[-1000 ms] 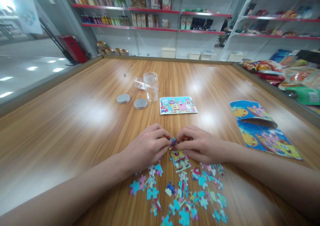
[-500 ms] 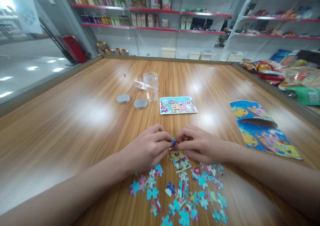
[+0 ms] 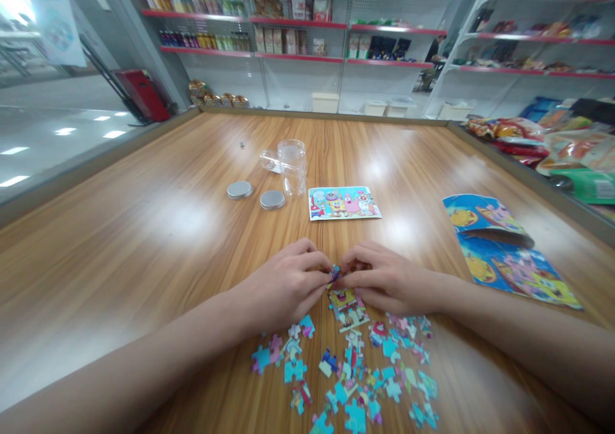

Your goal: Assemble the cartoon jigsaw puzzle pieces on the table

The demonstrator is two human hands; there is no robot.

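My left hand (image 3: 283, 284) and my right hand (image 3: 384, 279) meet over the wooden table (image 3: 158, 229), fingers pinched together on a small puzzle piece (image 3: 334, 272) between them. Just below the fingertips lies a joined patch of puzzle pieces (image 3: 346, 306). Several loose pieces (image 3: 355, 370), mostly blue and pink, are scattered nearer to me. A small cartoon picture card (image 3: 344, 202) lies flat beyond the hands.
A clear plastic jar (image 3: 293, 166) stands behind two round metal lids (image 3: 271, 200), with a second jar lying beside it. Two cartoon printed bags (image 3: 500, 245) lie at the right. Snack packets (image 3: 552, 142) pile at the table's right edge; store shelves (image 3: 298, 30) stand behind.
Both hands stay pinched on the piece in the same spot. The view has shifted only slightly.
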